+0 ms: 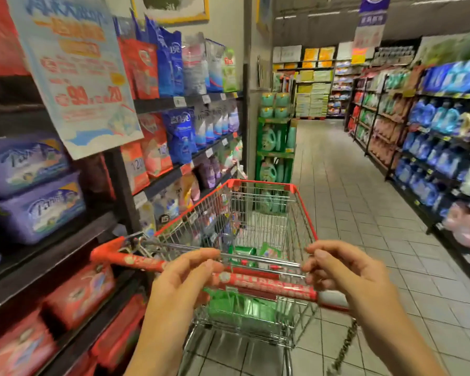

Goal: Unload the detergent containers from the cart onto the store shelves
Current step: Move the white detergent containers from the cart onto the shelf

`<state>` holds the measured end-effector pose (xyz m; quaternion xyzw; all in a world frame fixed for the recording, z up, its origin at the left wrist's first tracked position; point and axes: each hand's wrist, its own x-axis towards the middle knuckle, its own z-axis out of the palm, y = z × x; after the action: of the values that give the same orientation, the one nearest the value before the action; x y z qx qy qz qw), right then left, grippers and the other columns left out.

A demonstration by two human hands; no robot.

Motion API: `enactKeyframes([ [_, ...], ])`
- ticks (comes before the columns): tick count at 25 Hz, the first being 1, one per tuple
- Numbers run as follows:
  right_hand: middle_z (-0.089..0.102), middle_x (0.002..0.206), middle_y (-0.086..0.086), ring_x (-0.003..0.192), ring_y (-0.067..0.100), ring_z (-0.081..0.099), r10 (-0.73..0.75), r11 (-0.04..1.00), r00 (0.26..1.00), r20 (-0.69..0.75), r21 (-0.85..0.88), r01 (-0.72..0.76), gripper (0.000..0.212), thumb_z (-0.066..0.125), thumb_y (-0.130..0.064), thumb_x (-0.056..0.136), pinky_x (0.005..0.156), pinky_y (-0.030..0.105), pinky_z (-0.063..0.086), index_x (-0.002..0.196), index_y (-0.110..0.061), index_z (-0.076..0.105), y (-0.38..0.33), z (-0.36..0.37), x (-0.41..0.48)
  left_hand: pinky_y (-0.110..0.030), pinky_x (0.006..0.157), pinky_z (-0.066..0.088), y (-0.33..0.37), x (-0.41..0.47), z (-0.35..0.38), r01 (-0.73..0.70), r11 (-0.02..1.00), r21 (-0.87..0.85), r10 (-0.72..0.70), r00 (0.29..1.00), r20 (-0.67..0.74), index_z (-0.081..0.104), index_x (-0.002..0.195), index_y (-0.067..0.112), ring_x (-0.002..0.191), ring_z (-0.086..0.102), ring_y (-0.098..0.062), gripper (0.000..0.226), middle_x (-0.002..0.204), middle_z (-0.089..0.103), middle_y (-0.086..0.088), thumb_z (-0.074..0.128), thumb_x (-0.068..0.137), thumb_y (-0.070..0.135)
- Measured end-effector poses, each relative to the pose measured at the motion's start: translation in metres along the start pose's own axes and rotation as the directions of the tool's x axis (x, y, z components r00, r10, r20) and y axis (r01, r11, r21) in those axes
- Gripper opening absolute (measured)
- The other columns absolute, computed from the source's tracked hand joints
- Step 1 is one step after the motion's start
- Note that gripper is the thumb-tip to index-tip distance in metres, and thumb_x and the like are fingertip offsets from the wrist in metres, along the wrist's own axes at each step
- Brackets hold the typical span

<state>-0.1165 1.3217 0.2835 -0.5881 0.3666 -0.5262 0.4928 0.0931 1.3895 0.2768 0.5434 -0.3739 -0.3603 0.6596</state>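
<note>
Your cart stands close along the left shelves, its red rim nearly at the shelf edges. To its right the pale tiled floor runs open down the aisle to the right shelves. Straight ahead a green display stand closes off the left side of the aisle.

The cart is chrome wire mesh with a red plastic rim and one round red handle. Green detergent packs, glossy and soft-sided, lie low in the basket, seen through the mesh.

Your left hand lies over the handle with its fingers nearly straight and gripping nothing. Your right hand has loosely curled fingers beside the wire bar above the handle; motion blur hides whether they hold it.

On the left, two purple plastic tubs sit stacked, and one paper poster hangs over the shelf front.
</note>
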Motion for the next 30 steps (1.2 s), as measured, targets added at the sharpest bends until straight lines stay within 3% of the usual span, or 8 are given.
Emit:
enactKeyframes([
  [6,0.069,0.07,0.011,0.057,0.016,0.061,0.115,0.993,0.992,0.052,-0.042,-0.113,0.014,0.055,-0.002,0.091,0.051,0.019,0.049,0.087,-0.005,0.068,0.03,-0.132,0.028,-0.019,0.059,0.048,-0.049,-0.007,0.106,0.043,0.999,0.011,-0.042,0.997,-0.064,0.077,0.081,0.029,0.064,0.064,0.001,0.03,0.08,0.076,0.003,0.057,0.09,0.007],
  [9,0.07,0.07,0.009,0.059,0.015,0.062,0.144,0.987,0.988,0.062,-0.085,-0.138,0.016,0.054,-0.003,0.093,0.053,0.018,0.049,0.087,-0.01,0.068,0.042,-0.178,0.063,-0.024,0.062,0.049,-0.056,0.009,0.135,0.015,0.999,0.032,-0.01,0.99,-0.141,0.077,0.081,0.028,0.064,0.065,0.001,0.03,0.08,0.076,0.003,0.056,0.09,0.008],
  [12,0.069,0.068,0.006,0.059,0.015,0.062,0.154,0.983,0.983,0.101,-0.111,-0.143,0.016,0.054,-0.004,0.094,0.055,0.021,0.05,0.088,-0.011,0.067,0.056,-0.196,0.114,-0.015,0.058,0.052,-0.056,0.043,0.157,-0.004,0.999,0.052,0.012,0.987,-0.162,0.074,0.085,0.019,0.063,0.066,0.0,0.022,0.079,0.076,0.002,0.056,0.09,0.007],
  [18,0.07,0.071,0.003,0.059,0.01,0.063,0.144,0.98,0.951,0.274,-0.176,-0.098,0.014,0.054,-0.008,0.094,0.055,0.021,0.051,0.093,-0.014,0.066,0.1,-0.179,0.26,-0.011,0.048,0.049,-0.057,0.161,0.169,0.024,0.978,0.208,0.031,0.966,-0.255,0.07,0.091,0.017,0.059,0.064,0.0,0.016,0.075,0.073,0.003,0.057,0.092,0.008],
  [22,0.068,0.072,0.004,0.056,0.01,0.062,0.18,0.967,0.916,0.357,-0.237,-0.097,0.011,0.054,-0.009,0.094,0.056,0.023,0.051,0.094,-0.013,0.065,0.131,-0.152,0.354,-0.012,0.052,0.052,-0.05,0.245,0.17,0.056,0.972,0.227,0.02,0.947,-0.32,0.07,0.089,0.018,0.057,0.065,0.0,0.014,0.068,0.072,0.007,0.06,0.089,0.007],
  [27,0.069,0.079,0.002,0.061,0.012,0.065,0.23,0.938,0.828,0.512,-0.343,-0.048,0.01,0.056,-0.013,0.094,0.053,0.019,0.051,0.095,-0.015,0.065,0.193,-0.116,0.457,-0.017,0.058,0.055,-0.073,0.334,0.177,0.126,0.973,0.193,-0.043,0.922,-0.384,0.071,0.089,0.021,0.062,0.068,-0.004,0.013,0.073,0.071,0.004,0.067,0.085,0.01],
  [30,0.069,0.086,0.005,0.067,0.016,0.064,0.304,0.911,0.737,0.604,-0.411,-0.039,0.009,0.055,-0.016,0.095,0.057,0.024,0.051,0.096,-0.014,0.065,0.247,-0.087,0.518,-0.019,0.061,0.052,-0.114,0.387,0.175,0.237,0.958,0.161,-0.133,0.866,-0.482,0.069,0.088,0.02,0.068,0.066,-0.008,0.013,0.077,0.069,0.0,0.067,0.085,0.008],
])
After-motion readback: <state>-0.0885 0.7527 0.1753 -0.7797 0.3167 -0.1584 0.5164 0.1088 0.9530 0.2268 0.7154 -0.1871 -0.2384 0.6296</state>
